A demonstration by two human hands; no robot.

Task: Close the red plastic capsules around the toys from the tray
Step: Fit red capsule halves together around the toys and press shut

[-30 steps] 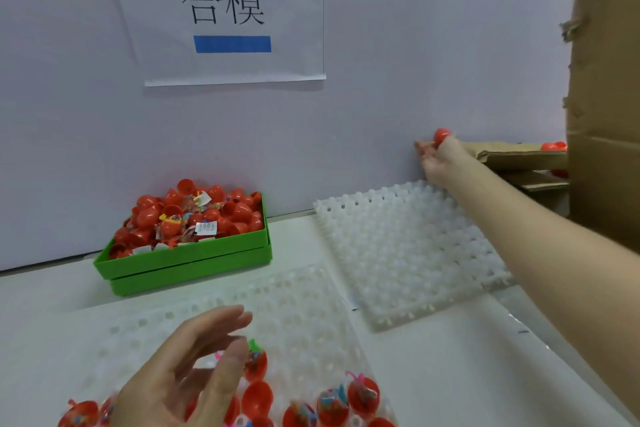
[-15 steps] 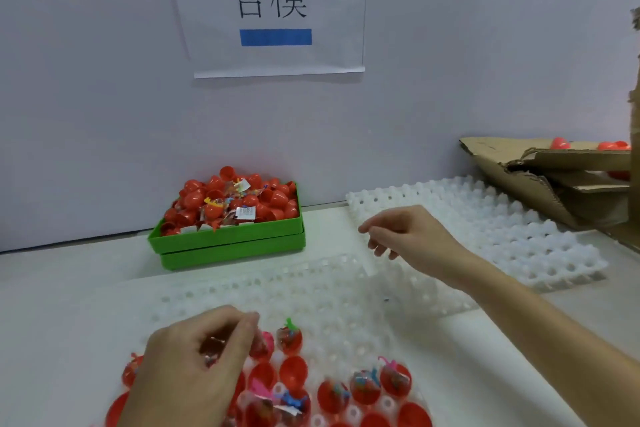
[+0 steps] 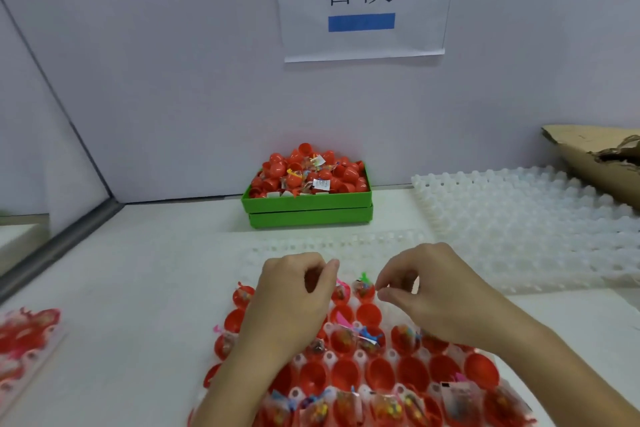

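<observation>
Over the near tray, both hands hover with curled fingers.

From the head camera, the left hand [image 3: 289, 291] reaches in palm-down, its fingers bent inward over the tray's back row; whether they grip anything I cannot tell. The right hand [image 3: 424, 282] mirrors it, thumb and forefinger pinched close just beside a red capsule half [image 3: 363, 289] with a green-tipped toy poking up; contact is unclear. That half sits in the translucent dimpled plastic tray [image 3: 360, 355] on the white bench [image 3: 156, 270], among glossy red cups, some holding wrapped toys. Farther back, a green box [image 3: 308, 208] is heaped with red capsules; an empty bumpy white tray [image 3: 526, 218] lies right, beside torn cardboard [image 3: 588, 156].
</observation>
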